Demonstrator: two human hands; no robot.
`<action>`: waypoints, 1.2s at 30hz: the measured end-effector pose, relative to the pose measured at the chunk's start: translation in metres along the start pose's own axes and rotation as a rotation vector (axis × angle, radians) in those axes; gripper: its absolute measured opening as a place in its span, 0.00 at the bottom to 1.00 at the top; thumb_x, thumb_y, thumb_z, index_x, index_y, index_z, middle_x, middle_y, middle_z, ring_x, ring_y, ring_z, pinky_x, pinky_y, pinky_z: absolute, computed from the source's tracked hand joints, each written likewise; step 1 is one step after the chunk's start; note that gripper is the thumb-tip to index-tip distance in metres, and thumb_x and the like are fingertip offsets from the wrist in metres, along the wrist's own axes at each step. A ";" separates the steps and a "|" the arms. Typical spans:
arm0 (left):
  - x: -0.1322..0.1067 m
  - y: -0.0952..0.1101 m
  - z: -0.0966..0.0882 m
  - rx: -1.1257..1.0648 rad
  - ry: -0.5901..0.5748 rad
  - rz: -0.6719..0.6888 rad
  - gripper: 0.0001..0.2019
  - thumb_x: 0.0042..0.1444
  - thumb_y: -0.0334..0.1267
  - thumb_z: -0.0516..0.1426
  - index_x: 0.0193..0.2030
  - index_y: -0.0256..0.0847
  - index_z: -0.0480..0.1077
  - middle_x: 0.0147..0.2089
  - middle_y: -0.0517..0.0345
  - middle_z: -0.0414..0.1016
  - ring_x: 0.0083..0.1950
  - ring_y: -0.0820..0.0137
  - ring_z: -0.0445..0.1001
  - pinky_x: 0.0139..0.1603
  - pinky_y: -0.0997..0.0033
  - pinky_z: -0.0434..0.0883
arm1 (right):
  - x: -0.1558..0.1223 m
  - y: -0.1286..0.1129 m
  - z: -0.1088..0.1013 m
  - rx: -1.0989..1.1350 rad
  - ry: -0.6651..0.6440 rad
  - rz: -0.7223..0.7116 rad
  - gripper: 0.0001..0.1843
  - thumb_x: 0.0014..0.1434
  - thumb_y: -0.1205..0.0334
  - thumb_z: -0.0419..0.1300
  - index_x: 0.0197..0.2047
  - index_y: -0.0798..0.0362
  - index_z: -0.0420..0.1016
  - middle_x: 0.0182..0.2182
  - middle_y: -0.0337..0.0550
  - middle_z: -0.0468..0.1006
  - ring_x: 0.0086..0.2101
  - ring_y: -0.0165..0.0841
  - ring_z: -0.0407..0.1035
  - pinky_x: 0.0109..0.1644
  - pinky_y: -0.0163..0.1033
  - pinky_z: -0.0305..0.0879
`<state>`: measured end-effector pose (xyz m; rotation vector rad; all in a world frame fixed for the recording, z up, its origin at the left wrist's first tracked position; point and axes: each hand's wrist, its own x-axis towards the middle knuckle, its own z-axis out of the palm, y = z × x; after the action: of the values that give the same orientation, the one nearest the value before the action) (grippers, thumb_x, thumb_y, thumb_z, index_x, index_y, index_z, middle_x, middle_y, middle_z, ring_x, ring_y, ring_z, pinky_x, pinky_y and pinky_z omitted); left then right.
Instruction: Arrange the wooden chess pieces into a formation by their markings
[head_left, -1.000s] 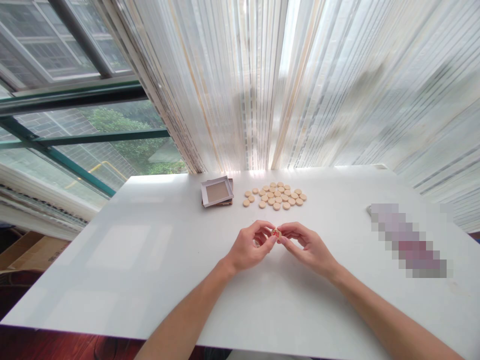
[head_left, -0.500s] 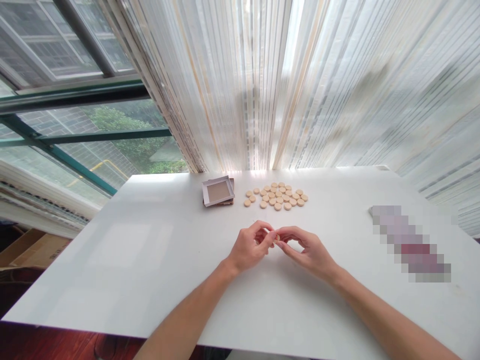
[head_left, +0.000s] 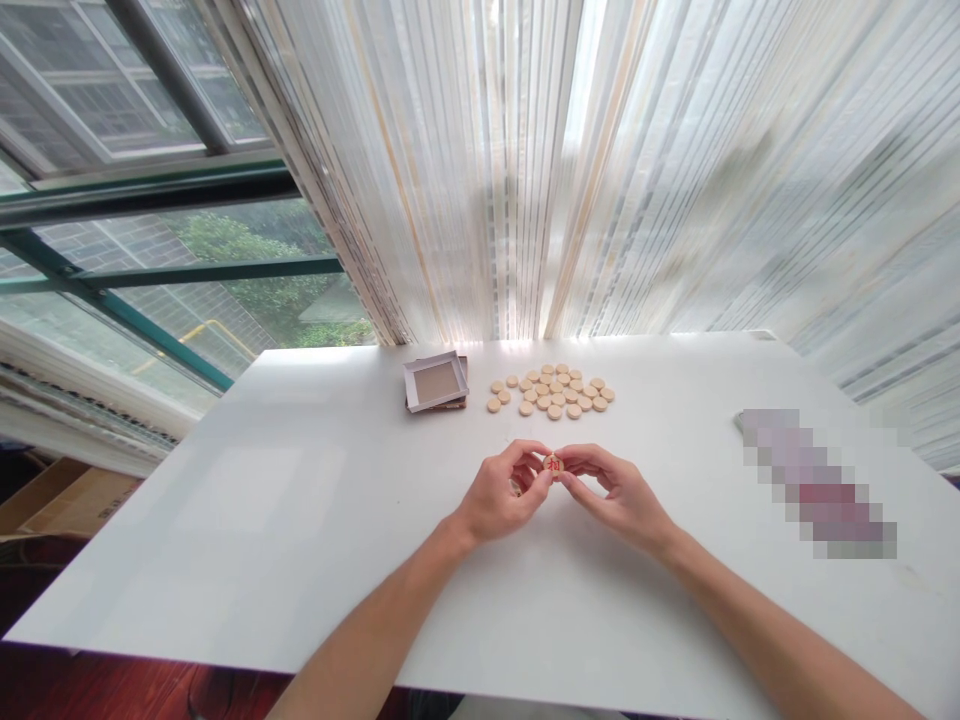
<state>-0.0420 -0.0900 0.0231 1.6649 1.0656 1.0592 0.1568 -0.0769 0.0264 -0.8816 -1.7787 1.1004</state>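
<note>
Your left hand (head_left: 496, 496) and right hand (head_left: 624, 496) pinched the disc (head_left: 553, 466), whose red character (head_left: 553, 464) had turned back into view.

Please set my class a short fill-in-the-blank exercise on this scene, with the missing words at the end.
1. The left hand and right hand hold a round piece whose marking is coloured ____.
2. The loose pieces lie on a tabletop that is coloured ____.
3. In the picture, the shallow tray lies to the ____ of the loose pieces.
4. The striped curtain hangs along the table's ____ edge, not its near one.

Missing words: red; white; left; far.
</note>
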 end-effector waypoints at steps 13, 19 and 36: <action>0.000 -0.001 0.001 0.095 0.002 0.080 0.13 0.60 0.38 0.60 0.51 0.41 0.69 0.38 0.57 0.78 0.29 0.77 0.73 0.32 0.76 0.74 | 0.000 0.003 0.000 -0.005 0.007 0.024 0.12 0.64 0.56 0.62 0.50 0.49 0.73 0.42 0.46 0.81 0.41 0.38 0.79 0.49 0.46 0.77; -0.001 -0.001 0.002 0.189 0.001 0.106 0.12 0.59 0.37 0.60 0.49 0.42 0.70 0.36 0.58 0.78 0.28 0.76 0.73 0.33 0.76 0.74 | 0.000 0.003 -0.001 -0.014 0.007 0.046 0.10 0.63 0.53 0.63 0.43 0.50 0.72 0.37 0.44 0.80 0.37 0.37 0.78 0.44 0.44 0.77; -0.002 -0.003 0.002 0.303 -0.011 0.179 0.10 0.58 0.36 0.59 0.47 0.43 0.72 0.35 0.59 0.79 0.27 0.75 0.73 0.33 0.74 0.74 | 0.001 0.000 -0.002 -0.013 -0.005 0.088 0.10 0.66 0.52 0.59 0.39 0.50 0.71 0.33 0.44 0.80 0.35 0.38 0.78 0.42 0.43 0.75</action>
<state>-0.0412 -0.0912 0.0198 2.0374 1.1283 1.0377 0.1586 -0.0753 0.0273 -0.9736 -1.7681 1.1487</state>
